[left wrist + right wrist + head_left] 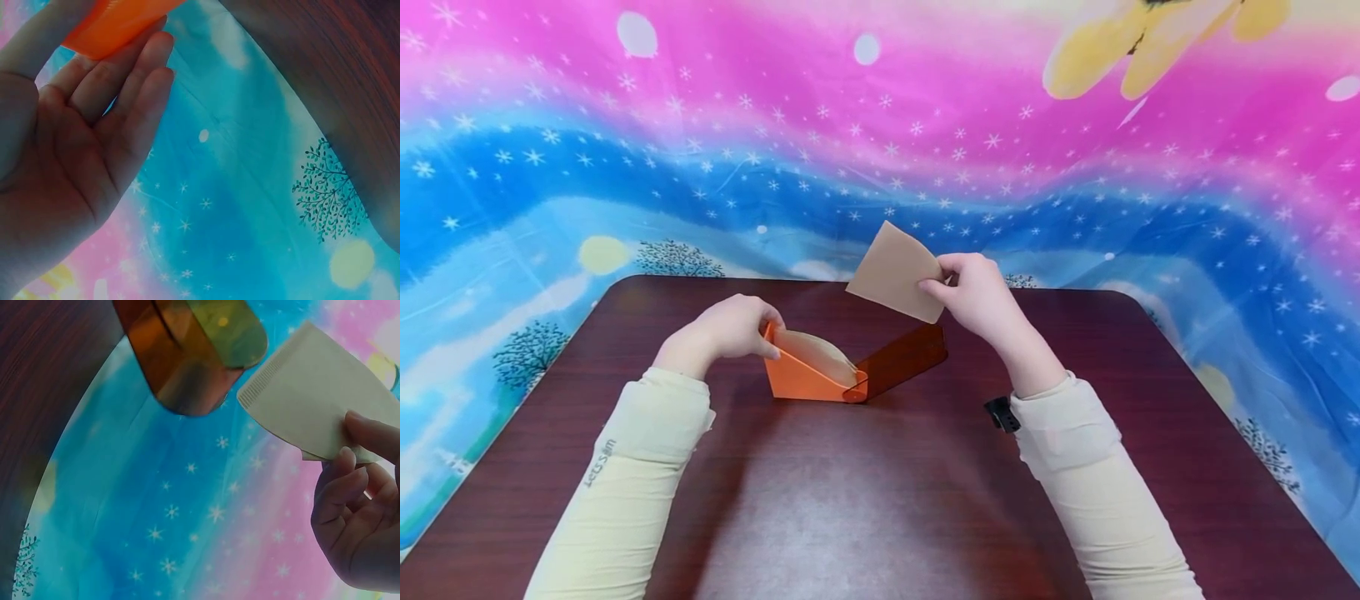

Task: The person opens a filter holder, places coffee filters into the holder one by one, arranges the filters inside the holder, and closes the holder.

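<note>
An orange wedge-shaped holder (805, 379) stands on the dark wooden table (880, 500). Its clear orange lid (906, 358) lies open to the right, and a stack of brown paper filters (816, 354) sits inside. My left hand (766, 327) grips the holder's left end, which shows between thumb and fingers in the left wrist view (112, 22). My right hand (936, 282) pinches a single fan-shaped brown filter (895, 271) by its right edge, in the air above the lid. The right wrist view has that filter (319, 394) beside the lid (187, 356).
A bright pink and blue starry cloth (880, 150) hangs behind and drapes around the table. Bare tabletop stretches in front of the holder. A black clip (1002, 413) is on my right wrist.
</note>
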A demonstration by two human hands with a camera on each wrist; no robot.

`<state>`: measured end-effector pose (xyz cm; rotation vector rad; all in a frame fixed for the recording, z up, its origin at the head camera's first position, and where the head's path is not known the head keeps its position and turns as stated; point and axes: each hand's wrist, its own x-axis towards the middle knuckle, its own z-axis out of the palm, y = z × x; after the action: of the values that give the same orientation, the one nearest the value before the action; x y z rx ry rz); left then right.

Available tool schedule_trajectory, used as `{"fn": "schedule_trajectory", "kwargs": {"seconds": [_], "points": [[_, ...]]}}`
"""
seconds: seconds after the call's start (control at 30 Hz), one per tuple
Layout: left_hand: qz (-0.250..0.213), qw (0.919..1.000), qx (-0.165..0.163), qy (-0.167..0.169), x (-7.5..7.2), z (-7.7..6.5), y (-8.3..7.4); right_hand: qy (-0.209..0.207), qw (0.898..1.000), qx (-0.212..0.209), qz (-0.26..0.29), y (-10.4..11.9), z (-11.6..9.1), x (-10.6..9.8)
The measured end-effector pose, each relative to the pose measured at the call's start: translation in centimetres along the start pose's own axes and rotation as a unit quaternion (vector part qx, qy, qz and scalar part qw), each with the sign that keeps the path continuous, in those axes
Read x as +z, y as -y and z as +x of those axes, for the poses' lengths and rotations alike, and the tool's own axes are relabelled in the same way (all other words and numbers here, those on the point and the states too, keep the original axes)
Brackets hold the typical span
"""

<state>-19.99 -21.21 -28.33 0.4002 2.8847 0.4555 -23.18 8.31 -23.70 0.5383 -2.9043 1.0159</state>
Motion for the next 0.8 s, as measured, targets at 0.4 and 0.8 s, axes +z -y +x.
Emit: {"fn": "schedule_trajectory", "kwargs": {"seconds": [0.4, 0.8], "points": [[-0.001, 1.0000, -0.001, -0.004, 0.5, 0.8, -0.7, 0.037, 0.999, -0.030, -0.012, 1.7, -0.3, 2.3], [0.004, 1.0000, -0.002, -0.008, 0.7, 1.1, -1.6, 0.073, 0.996, -0.021, -0.051, 1.3, -0.1, 4.1]]}}
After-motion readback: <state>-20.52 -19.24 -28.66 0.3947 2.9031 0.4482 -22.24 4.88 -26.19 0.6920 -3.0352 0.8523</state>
